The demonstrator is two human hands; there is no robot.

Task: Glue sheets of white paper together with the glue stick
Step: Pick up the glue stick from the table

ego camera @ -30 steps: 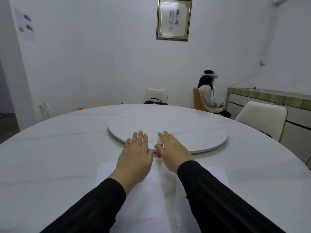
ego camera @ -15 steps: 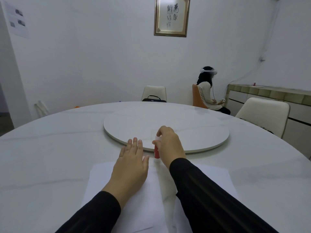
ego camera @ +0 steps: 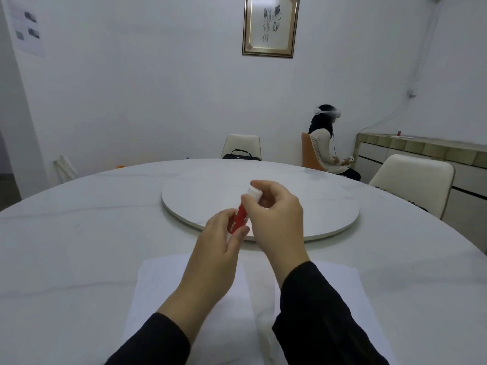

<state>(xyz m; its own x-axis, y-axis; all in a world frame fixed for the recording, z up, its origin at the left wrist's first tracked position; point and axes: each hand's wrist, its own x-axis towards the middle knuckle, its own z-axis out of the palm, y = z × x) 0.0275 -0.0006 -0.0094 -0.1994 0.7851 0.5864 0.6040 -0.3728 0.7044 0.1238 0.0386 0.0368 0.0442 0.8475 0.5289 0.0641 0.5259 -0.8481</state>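
A red glue stick [ego camera: 239,217] with a white cap is held tilted in the air above the near edge of the turntable. My left hand [ego camera: 216,248] grips its red lower body. My right hand [ego camera: 276,217] pinches the white cap end between thumb and fingers. Two white paper sheets lie side by side on the table in front of me: the left sheet [ego camera: 158,291] and the right sheet [ego camera: 350,291], both partly covered by my dark sleeves.
A round white turntable [ego camera: 329,206] sits in the middle of the large round marble table [ego camera: 79,233]. Cream chairs stand at the far side and at the right. A person wearing a headset sits on an orange chair by a sideboard at the right.
My right hand lifted the glue stick off the table. My left hand rose from the paper and took hold of the stick's red body.
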